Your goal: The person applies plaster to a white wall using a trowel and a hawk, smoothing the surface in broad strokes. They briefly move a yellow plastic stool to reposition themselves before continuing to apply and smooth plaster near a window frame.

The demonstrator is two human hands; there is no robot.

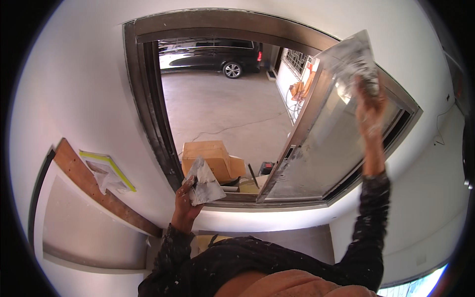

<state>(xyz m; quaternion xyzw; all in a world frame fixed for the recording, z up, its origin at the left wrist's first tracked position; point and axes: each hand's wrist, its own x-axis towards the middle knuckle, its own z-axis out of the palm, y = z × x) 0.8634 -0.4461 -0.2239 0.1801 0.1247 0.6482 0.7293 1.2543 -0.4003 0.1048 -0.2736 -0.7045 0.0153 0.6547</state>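
My left hand [185, 199] is closed round a wide putty knife [205, 184], held low in front of the window's bottom left corner. Pale smears cover its grey, flaring blade. Raised at the upper right, my right hand [370, 101] grips a plastering trowel [349, 54]. This trowel's broad blade, streaked with white, overlaps the top of the brown window frame [208, 25]; I cannot tell whether it touches the wall. The hand is slightly blurred and hides the trowel's handle. White specks dot both dark sleeves.
A sliding glass pane [321, 143] fills the window's right side. Outside are cardboard boxes [204, 157], a cable on the ground and a dark van [213, 55]. Lower left, a wooden board [99, 190] leans by a wall recess edged with green tape [116, 173]. White wall [84, 89] surrounds the frame.
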